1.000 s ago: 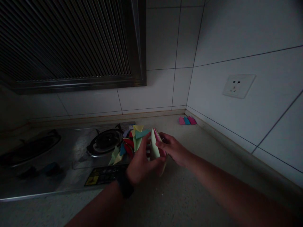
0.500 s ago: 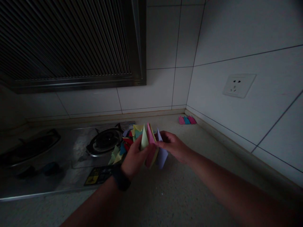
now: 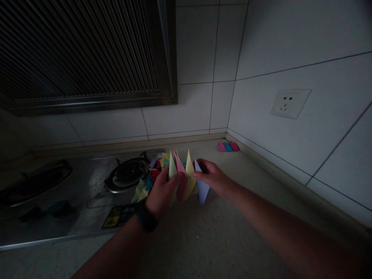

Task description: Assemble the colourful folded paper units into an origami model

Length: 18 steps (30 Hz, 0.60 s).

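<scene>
Several folded paper pieces stand upright between my two hands, spread like a fan. My left hand (image 3: 162,192) is closed on a pale green folded paper (image 3: 172,166) and a pink folded paper (image 3: 182,188), its thumb pressed on the pink one. A yellow folded paper (image 3: 190,168) stands in the middle; which hand bears it I cannot tell. My right hand (image 3: 216,179) pinches a lavender folded paper (image 3: 203,190), the thumb near the yellow one. Behind my left hand lies a pile of coloured folded papers (image 3: 141,190), partly hidden.
A gas stove (image 3: 90,178) with a near burner (image 3: 128,172) lies to the left, under a range hood (image 3: 87,50). Small pink and blue folded pieces (image 3: 228,146) sit in the counter's back corner. A wall socket (image 3: 290,104) is on the right wall.
The papers have spread apart: the yellow one now stands separate from the pink one. My left hand has shifted slightly left with the green and pink papers. The view has moved a little.
</scene>
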{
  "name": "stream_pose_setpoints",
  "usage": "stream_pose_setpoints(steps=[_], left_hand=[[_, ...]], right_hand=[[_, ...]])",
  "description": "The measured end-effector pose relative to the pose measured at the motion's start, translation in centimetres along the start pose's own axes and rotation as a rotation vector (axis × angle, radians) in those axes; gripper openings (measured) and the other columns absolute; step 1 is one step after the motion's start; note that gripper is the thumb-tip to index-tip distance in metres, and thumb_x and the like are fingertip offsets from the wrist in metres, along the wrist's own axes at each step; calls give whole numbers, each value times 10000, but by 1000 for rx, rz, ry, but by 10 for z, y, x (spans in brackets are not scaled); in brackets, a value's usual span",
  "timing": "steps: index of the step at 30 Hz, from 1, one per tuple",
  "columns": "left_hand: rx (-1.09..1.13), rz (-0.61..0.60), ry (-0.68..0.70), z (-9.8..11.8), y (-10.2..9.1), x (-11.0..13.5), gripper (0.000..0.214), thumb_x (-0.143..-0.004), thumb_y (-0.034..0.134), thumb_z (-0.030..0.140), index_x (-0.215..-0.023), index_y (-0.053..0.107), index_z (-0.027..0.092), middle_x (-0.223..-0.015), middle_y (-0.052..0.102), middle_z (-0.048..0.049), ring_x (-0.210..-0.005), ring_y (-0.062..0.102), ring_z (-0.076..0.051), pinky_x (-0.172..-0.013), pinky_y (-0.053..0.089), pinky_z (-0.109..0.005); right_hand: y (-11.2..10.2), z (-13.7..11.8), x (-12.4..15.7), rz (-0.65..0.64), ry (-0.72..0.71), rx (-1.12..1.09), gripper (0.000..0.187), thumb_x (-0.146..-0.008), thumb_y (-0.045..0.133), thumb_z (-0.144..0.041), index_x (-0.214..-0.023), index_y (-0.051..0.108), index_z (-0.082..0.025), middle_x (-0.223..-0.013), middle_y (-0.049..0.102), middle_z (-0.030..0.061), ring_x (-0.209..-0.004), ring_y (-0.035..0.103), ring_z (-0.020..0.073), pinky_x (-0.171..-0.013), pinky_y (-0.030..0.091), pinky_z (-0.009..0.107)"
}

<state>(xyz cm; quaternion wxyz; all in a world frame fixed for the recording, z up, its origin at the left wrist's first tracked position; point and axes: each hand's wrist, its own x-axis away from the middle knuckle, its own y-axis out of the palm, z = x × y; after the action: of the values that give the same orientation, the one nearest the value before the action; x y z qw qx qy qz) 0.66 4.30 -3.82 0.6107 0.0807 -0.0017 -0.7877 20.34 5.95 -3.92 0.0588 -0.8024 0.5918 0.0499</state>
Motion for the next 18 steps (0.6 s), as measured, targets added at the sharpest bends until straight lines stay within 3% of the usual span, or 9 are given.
stream_pose_setpoints(steps=[3,9,14,18], left_hand=[[-26,-23,39,0,1,1,468,-917,634,432,-1303,506,201,-1114,612,-35,-981,574,-124,-837,476,-228],[-109,-26,69,5,3,3,486,-899,650,429,-1289,516,170,-1137,612,-47,-1009,564,-142,-885,464,-256],[-117,-15,119,5,2,2,460,-907,652,385,-1288,521,163,-1139,596,-41,-1025,554,-115,-912,459,-222],[-99,35,125,4,-1,0,505,-897,663,386,-1327,497,178,-1193,581,-40,-1082,552,-137,-917,464,-232]], right_hand=[[1,1,1,-31,-18,41,572,-810,717,-443,-1192,500,-76,-1080,549,97,-991,542,142,-859,467,241],[1,2,2,-63,-47,158,493,-856,663,-438,-1179,553,-82,-1072,564,89,-983,540,142,-851,463,242],[2,-1,2,14,-57,273,409,-825,651,-401,-1040,562,-64,-914,535,65,-814,475,101,-704,414,213],[-3,4,0,74,-44,301,438,-817,640,-424,-1062,560,-69,-904,537,61,-770,469,95,-666,409,211]])
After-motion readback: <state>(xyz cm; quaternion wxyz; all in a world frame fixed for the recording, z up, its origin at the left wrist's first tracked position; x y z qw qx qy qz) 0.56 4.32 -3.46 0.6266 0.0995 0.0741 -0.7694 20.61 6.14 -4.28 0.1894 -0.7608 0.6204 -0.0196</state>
